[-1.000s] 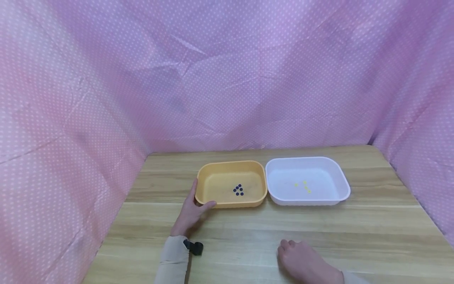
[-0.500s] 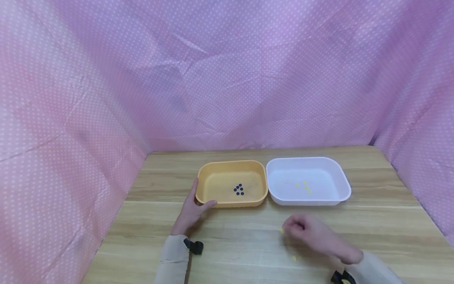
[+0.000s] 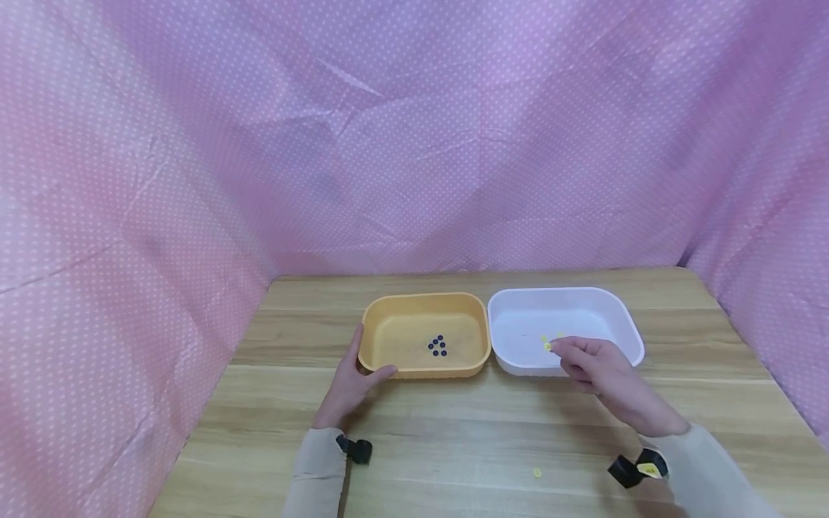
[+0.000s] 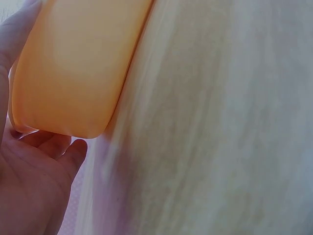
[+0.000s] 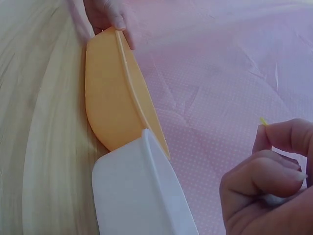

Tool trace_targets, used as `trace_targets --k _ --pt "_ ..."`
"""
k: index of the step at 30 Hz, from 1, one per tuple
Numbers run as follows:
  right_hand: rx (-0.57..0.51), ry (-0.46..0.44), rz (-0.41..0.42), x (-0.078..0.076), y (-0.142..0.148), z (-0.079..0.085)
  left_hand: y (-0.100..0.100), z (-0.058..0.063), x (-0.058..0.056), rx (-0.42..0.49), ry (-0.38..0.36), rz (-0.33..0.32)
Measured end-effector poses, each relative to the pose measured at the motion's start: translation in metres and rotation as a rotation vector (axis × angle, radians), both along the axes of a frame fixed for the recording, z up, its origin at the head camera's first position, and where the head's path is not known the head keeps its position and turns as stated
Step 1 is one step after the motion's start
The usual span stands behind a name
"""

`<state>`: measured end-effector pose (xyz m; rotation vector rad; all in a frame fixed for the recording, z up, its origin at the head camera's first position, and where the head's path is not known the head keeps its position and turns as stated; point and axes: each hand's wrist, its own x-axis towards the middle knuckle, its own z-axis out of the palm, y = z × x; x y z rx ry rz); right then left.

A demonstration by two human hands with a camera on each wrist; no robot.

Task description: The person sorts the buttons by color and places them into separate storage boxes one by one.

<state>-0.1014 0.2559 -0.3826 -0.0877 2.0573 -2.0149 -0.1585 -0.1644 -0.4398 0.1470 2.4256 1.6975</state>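
Observation:
My left hand [image 3: 347, 388] grips the left front corner of an orange plastic tub [image 3: 388, 337], thumb at the front rim and fingers along its left side. Several small dark round pieces [image 3: 436, 342] lie in that tub. To its right stands a white plastic tub [image 3: 518, 367] with a few small yellow pieces in it, partly hidden by my right hand [image 3: 605, 378]. That hand is over the white tub's front part, pinching a small yellow button-like disc [image 5: 263, 121] between thumb and index finger. The other fingers are curled in.
One more small yellow disc [image 3: 537, 473] lies on the wooden table [image 3: 421, 453] near the front. Pink dotted cloth [image 3: 414, 144] hangs behind and at both sides. A black wrist camera [image 3: 626, 471] sits on the right forearm.
My right hand has risen from the front of the table and moved forward over the white tub with a yellow disc, uncovering another on the table. The left hand has stayed put.

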Motion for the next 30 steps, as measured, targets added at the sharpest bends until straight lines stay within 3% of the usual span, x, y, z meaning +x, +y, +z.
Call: trace_targets --k 2,7,19,30 --pt "-0.016 -0.003 0.003 -0.002 0.001 0.001 0.002 0.009 0.003 -0.003 -0.002 -0.003" --pt "-0.060 -0.016 0.005 -0.005 0.004 0.000 0.004 0.011 0.002 -0.009 -0.002 0.007" --pt "-0.069 -0.045 -0.015 -0.022 0.014 -0.002 0.003 0.009 0.003 0.028 0.009 -0.006" --pt "0.005 -0.091 -0.014 -0.047 0.038 -0.007 0.002 0.008 0.003 0.015 0.001 -0.003"
